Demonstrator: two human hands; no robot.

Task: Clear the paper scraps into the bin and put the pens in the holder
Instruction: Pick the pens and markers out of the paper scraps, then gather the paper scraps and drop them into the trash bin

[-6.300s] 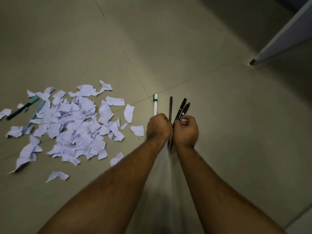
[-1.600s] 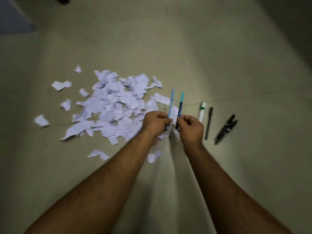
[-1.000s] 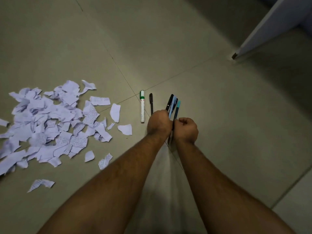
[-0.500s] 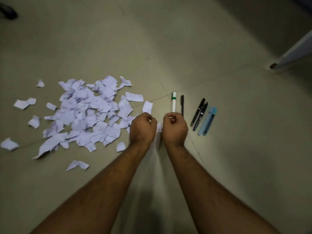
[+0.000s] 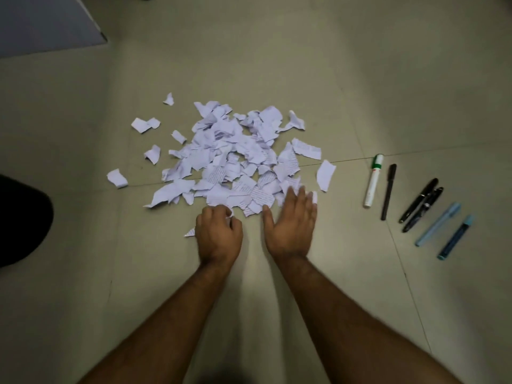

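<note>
Left hand (image 5: 219, 234): fingers curled, hiding what they grip
Right hand (image 5: 291, 223): flat, fingers spread on scraps (image 5: 230, 159)
Dark shape (image 5: 22, 220): cut off at left edge

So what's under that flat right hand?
The right hand lies flat, fingers spread over the near edge of the paper scraps; one white scrap peeks out by its fingertips. Whatever lies beneath the palm is covered.
</note>
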